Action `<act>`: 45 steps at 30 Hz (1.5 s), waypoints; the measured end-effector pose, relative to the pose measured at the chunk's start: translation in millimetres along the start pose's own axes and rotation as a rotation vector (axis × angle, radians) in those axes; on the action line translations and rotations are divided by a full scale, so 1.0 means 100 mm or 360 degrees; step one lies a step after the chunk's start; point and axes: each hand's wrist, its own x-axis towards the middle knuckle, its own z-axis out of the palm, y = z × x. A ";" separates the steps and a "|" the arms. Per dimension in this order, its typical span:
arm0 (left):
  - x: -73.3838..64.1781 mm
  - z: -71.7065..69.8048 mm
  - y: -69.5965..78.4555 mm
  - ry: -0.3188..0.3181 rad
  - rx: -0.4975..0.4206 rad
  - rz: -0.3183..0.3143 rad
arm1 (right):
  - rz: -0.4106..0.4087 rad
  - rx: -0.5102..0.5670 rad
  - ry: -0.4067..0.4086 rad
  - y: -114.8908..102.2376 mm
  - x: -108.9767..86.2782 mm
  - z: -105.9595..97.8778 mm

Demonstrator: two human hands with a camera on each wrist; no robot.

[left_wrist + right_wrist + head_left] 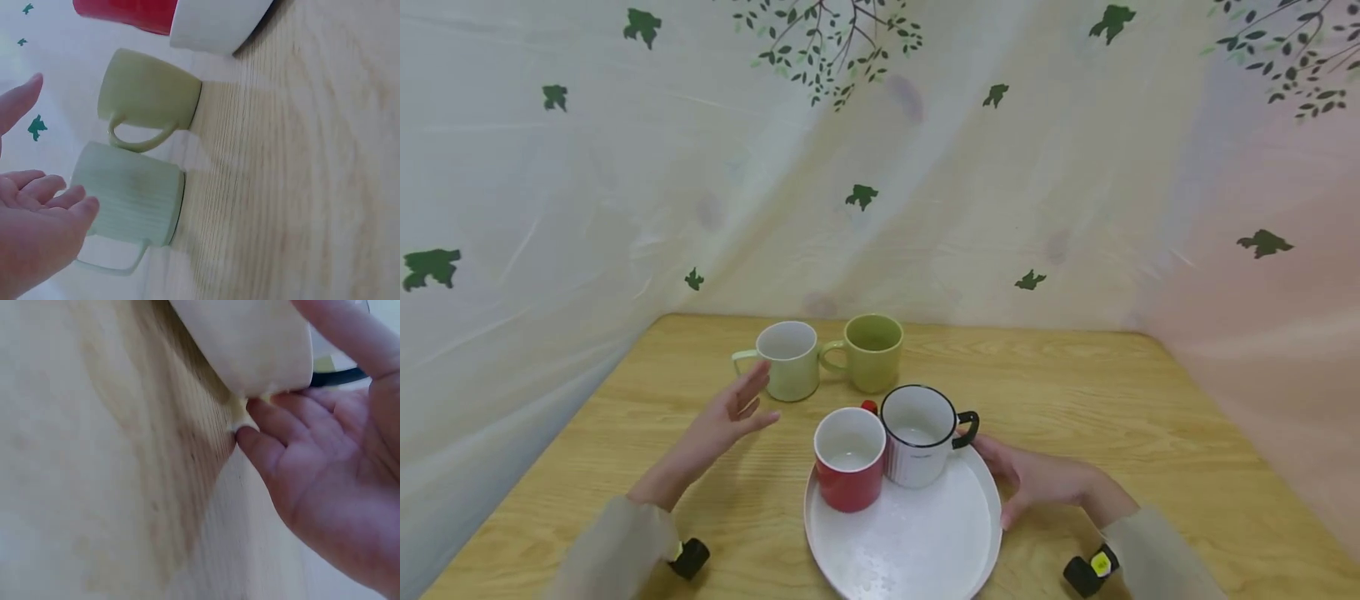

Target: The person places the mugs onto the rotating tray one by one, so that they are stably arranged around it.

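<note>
My left hand (pixel 724 427) reaches up beside the pale green mug (pixel 793 377), thumb spread from the fingers and nothing held; the left wrist view shows its fingertips overlapping that mug, and contact cannot be told. My right hand (pixel 1047 479) holds the right edge of a round white tray (pixel 925 542), fingertips (pixel 265 412) at its lower edge and thumb along its side. On the tray stand a red mug (pixel 850 483) with a white inside and a white mug (pixel 917 458) with a black rim and handle.
An olive-green mug (pixel 880 358) stands upright at the back, its handle towards the pale green mug. All of this is on a wood-grain table (pixel 1097 383). Pale hanging sheets (pixel 940 250) with leaf prints enclose the back and sides.
</note>
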 end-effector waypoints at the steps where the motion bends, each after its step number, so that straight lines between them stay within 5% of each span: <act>1: 0.02 -0.02 0.00 0.0023 -0.0007 0.0000 | -0.0005 0.0004 0.0007 -0.01 -0.01 0.02; 15: 0.25 -0.28 0.02 0.0422 0.0054 0.0089 | -0.0141 -0.0030 0.0198 -0.01 -0.10 0.32; 21: 0.32 -0.37 -0.01 0.0505 0.0075 0.0080 | -0.0070 0.0025 0.0291 -0.07 -0.15 0.45; 30: 0.43 -0.46 -0.05 0.0440 0.0132 -0.0125 | 0.0006 0.0079 0.0410 -0.13 -0.20 0.58; 45: 0.57 -0.49 -0.23 0.0238 0.0039 -0.0294 | 0.0061 0.0117 0.0491 -0.19 -0.29 0.67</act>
